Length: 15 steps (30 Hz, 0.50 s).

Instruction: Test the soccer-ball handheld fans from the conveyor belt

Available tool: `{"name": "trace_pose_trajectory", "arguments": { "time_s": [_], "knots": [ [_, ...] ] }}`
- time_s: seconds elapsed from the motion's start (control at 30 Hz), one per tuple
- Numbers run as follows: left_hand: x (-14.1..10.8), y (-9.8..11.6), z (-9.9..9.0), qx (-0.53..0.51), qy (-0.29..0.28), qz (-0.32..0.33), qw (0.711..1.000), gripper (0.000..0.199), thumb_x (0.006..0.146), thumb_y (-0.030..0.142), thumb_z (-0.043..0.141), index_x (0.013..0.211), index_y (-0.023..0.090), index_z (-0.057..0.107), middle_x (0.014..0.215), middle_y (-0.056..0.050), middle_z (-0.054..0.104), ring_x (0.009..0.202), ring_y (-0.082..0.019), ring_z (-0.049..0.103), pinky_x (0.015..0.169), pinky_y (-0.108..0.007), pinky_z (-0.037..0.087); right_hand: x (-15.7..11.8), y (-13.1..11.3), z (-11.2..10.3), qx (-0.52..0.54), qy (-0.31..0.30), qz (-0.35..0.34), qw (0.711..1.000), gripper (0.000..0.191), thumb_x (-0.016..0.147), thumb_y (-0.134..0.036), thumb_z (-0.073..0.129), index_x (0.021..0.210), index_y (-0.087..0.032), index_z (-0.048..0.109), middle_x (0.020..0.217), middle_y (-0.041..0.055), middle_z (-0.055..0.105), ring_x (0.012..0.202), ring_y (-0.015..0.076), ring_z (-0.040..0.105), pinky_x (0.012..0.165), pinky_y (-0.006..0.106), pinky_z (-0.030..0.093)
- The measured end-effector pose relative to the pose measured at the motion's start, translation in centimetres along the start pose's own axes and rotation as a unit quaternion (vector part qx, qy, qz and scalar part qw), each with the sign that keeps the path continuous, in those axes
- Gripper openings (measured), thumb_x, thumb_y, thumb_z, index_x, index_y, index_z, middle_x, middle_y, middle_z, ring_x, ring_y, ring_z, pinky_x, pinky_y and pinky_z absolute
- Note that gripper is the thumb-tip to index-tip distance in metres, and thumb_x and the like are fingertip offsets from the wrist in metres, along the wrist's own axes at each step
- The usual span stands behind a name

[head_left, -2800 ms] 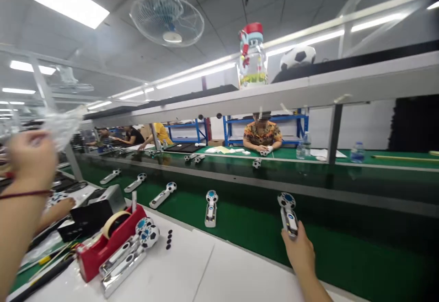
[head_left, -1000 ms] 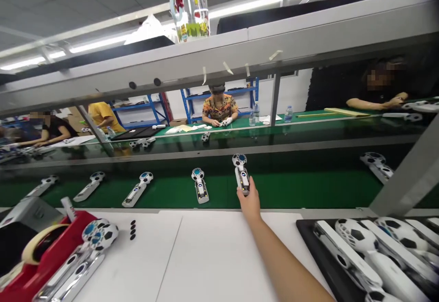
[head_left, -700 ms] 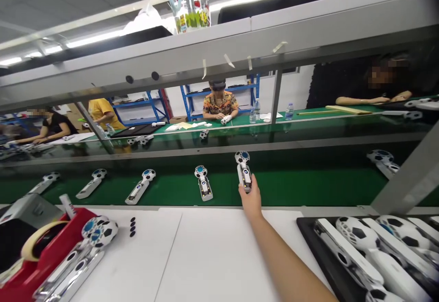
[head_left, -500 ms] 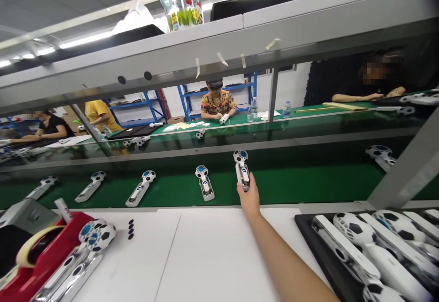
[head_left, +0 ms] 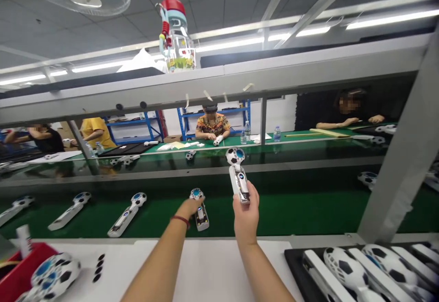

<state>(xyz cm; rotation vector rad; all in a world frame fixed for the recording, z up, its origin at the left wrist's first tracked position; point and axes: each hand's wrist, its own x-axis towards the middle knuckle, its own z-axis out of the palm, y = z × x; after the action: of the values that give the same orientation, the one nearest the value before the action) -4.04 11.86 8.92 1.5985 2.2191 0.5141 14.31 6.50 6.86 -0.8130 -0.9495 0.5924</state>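
Note:
My right hand (head_left: 246,219) is closed around the lower end of a white handheld fan (head_left: 236,176) with a football-patterned round head and blue centre. It is held upright above the green belt. My left hand (head_left: 188,208), with a red band at the wrist, has its fingers around the neck of a second handheld fan (head_left: 201,219), which lies on the belt. Part of that neck is hidden by the fingers. Both fans show an open handle front with inner parts visible.
More fans, such as one fan (head_left: 126,215), lie along the green belt (head_left: 291,206). A black tray (head_left: 297,265) of fans stands right; a red tape dispenser (head_left: 30,265) is at left. A grey post (head_left: 394,169) and overhead shelf (head_left: 274,76) frame the space. Co-workers sit opposite.
My right hand has lifted its fan off the belt. My left hand has come into view and reached the neighbouring fan. The camera view has tilted upward.

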Motion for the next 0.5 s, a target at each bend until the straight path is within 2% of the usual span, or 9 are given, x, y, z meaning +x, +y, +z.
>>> {"name": "trace_pose_trajectory", "arguments": {
  "time_s": [0.1, 0.13, 0.2, 0.23, 0.3, 0.33, 0.4, 0.47, 0.5],
  "knots": [
    [0.4, 0.9, 4.7, -0.143, -0.006, -0.052, 0.988, 0.029, 0.06, 0.035, 0.074, 0.064, 0.013, 0.055, 0.061, -0.01, 0.059, 0.076, -0.032, 0.061, 0.066, -0.038, 0.044, 0.8, -2.8, -0.3, 0.057, -0.028, -0.028, 0.998, 0.041, 0.078, -0.036, 0.056, 0.116, -0.022, 0.049, 0.136, 0.0112, 0.031, 0.117, 0.0251, 0.045, 0.085, 0.034, 0.048],
    [0.4, 1.0, 5.5, -0.195, -0.011, -0.059, 0.979, 0.029, 0.058, 0.033, 0.075, 0.063, 0.014, 0.054, 0.059, -0.009, 0.057, 0.074, -0.031, 0.061, 0.066, -0.037, 0.044, 0.9, -3.5, -0.4, 0.079, -0.033, -0.021, 0.996, 0.035, 0.078, -0.036, 0.057, 0.11, -0.022, 0.052, 0.136, 0.0104, 0.033, 0.116, 0.0252, 0.046, 0.084, 0.034, 0.048],
    [0.2, 1.3, 6.0, -0.306, -0.028, -0.056, 0.95, 0.028, 0.064, 0.036, 0.071, 0.066, 0.015, 0.053, 0.058, -0.007, 0.056, 0.069, -0.027, 0.06, 0.064, -0.034, 0.046, 1.1, -4.6, -0.3, 0.141, -0.013, 0.02, 0.99, 0.026, 0.077, -0.037, 0.059, 0.097, -0.021, 0.054, 0.133, 0.009, 0.038, 0.114, 0.025, 0.048, 0.085, 0.035, 0.047],
    [-0.1, 1.4, 5.7, -0.362, -0.035, -0.049, 0.93, 0.027, 0.068, 0.039, 0.067, 0.07, 0.015, 0.053, 0.059, -0.005, 0.056, 0.066, -0.023, 0.06, 0.063, -0.033, 0.046, 1.2, -5.0, -0.2, 0.179, 0.005, 0.048, 0.983, 0.025, 0.077, -0.038, 0.06, 0.095, -0.022, 0.052, 0.132, 0.0084, 0.041, 0.114, 0.0247, 0.048, 0.087, 0.036, 0.046],
    [-1.3, 1.7, 4.7, -0.462, -0.034, -0.031, 0.886, 0.029, 0.074, 0.043, 0.06, 0.083, 0.016, 0.052, 0.065, -0.002, 0.056, 0.064, -0.018, 0.059, 0.063, -0.029, 0.047, 1.2, -6.0, 0.0, 0.254, 0.024, 0.089, 0.963, 0.035, 0.076, -0.038, 0.061, 0.105, -0.025, 0.046, 0.133, 0.0074, 0.041, 0.114, 0.0236, 0.049, 0.091, 0.039, 0.043],
    [-2.1, 1.9, 3.9, -0.5, -0.029, -0.021, 0.865, 0.03, 0.076, 0.044, 0.058, 0.089, 0.018, 0.051, 0.068, -0.001, 0.057, 0.065, -0.016, 0.059, 0.064, -0.027, 0.047, 1.3, -6.6, 0.1, 0.281, 0.016, 0.098, 0.955, 0.047, 0.076, -0.036, 0.063, 0.116, -0.029, 0.04, 0.135, 0.0069, 0.039, 0.114, 0.0232, 0.05, 0.091, 0.039, 0.043],
    [-4.1, 2.2, 2.2, -0.573, -0.032, -0.012, 0.819, 0.034, 0.079, 0.049, 0.052, 0.096, 0.019, 0.049, 0.075, -0.002, 0.059, 0.066, -0.015, 0.059, 0.065, -0.027, 0.048, 1.7, -7.7, -0.1, 0.302, -0.028, 0.108, 0.947, 0.076, 0.074, -0.032, 0.066, 0.133, -0.039, 0.018, 0.139, 0.0062, 0.034, 0.113, 0.0231, 0.052, 0.088, 0.04, 0.046],
    [-6.0, 2.3, 0.5, -0.648, -0.067, -0.014, 0.758, 0.043, 0.083, 0.056, 0.039, 0.097, 0.017, 0.052, 0.078, -0.005, 0.061, 0.064, -0.018, 0.06, 0.062, -0.029, 0.049, 2.5, -8.6, -0.8, 0.284, -0.058, 0.125, 0.949, 0.097, 0.07, -0.03, 0.07, 0.137, -0.044, 0.001, 0.14, 0.0055, 0.035, 0.11, 0.0238, 0.054, 0.082, 0.039, 0.049],
    [-6.9, 2.3, -0.3, -0.675, -0.088, -0.018, 0.732, 0.049, 0.084, 0.059, 0.032, 0.096, 0.016, 0.053, 0.075, -0.006, 0.061, 0.062, -0.019, 0.06, 0.059, -0.03, 0.049, 3.0, -8.8, -1.1, 0.264, -0.057, 0.141, 0.952, 0.103, 0.067, -0.03, 0.072, 0.137, -0.044, -0.002, 0.138, 0.0052, 0.037, 0.108, 0.0238, 0.056, 0.081, 0.039, 0.05]
  ]
}}
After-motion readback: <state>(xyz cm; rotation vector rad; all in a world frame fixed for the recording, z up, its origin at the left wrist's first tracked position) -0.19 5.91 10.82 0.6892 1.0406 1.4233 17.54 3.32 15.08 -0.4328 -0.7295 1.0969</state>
